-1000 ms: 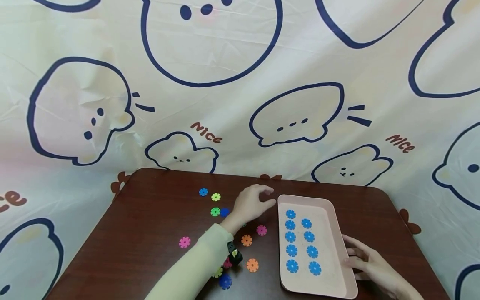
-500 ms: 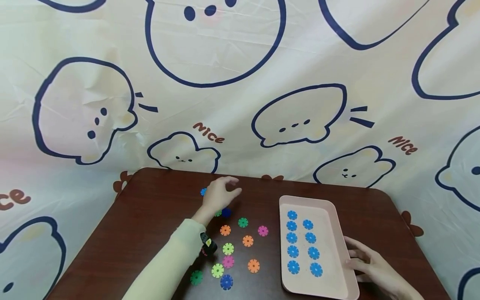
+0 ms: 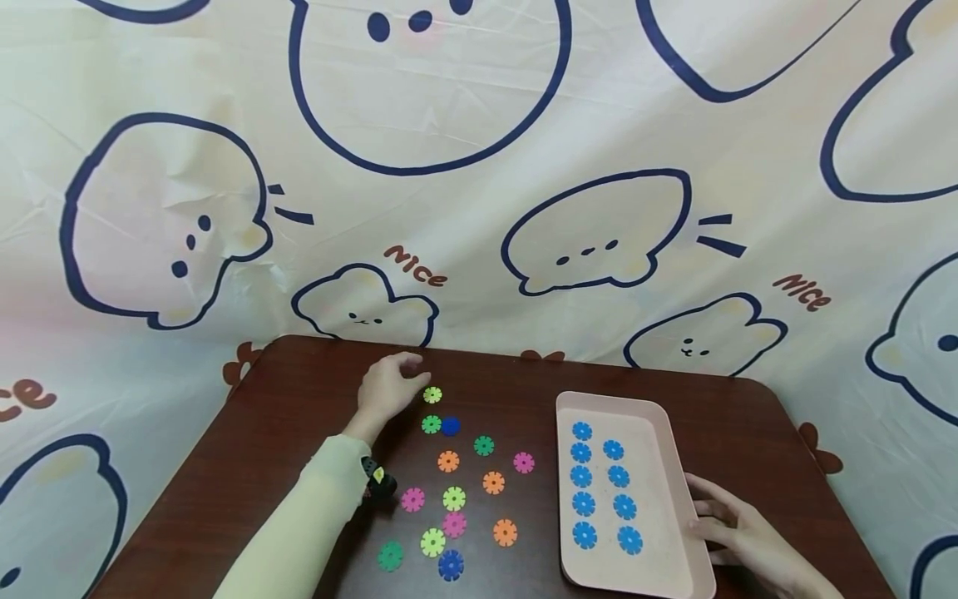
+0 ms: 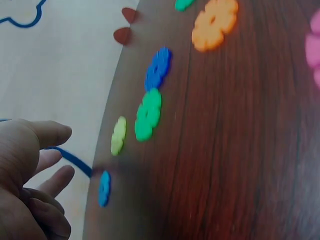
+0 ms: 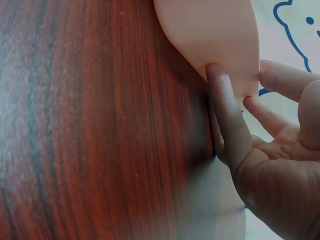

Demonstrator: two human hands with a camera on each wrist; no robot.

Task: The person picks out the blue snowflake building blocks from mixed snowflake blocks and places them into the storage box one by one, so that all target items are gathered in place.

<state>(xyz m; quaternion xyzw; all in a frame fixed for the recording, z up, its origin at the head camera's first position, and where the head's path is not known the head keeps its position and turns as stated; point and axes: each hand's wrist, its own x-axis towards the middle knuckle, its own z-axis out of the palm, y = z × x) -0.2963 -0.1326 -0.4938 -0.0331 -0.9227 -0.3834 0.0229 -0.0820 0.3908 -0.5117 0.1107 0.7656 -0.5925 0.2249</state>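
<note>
My left hand (image 3: 391, 387) hovers near the far edge of the table, its fingers loosely bent and apart, holding nothing. In the left wrist view, a light blue notched disc (image 4: 104, 188) lies on the table just beyond these fingers; the hand hides it in the head view. Close by lie a yellow-green disc (image 3: 432, 395), a green disc (image 3: 431, 424) and a dark blue disc (image 3: 450, 426). My right hand (image 3: 737, 528) rests against the right side of a pale pink tray (image 3: 662, 466), fingertips touching its outer wall. Inside the tray, several light blue discs (image 3: 618, 477) stand in two columns.
More notched discs are scattered left of the tray, among them an orange disc (image 3: 505, 533), a pink disc (image 3: 413, 499), a teal-green disc (image 3: 390, 556) and a large blue disc (image 3: 451, 566). A patterned cloth (image 3: 464, 208) hangs behind the brown table (image 3: 247, 449).
My left hand has moved left from beside the tray's far corner, across the scattered discs, to the light blue disc. My right hand and the tray have stayed in place.
</note>
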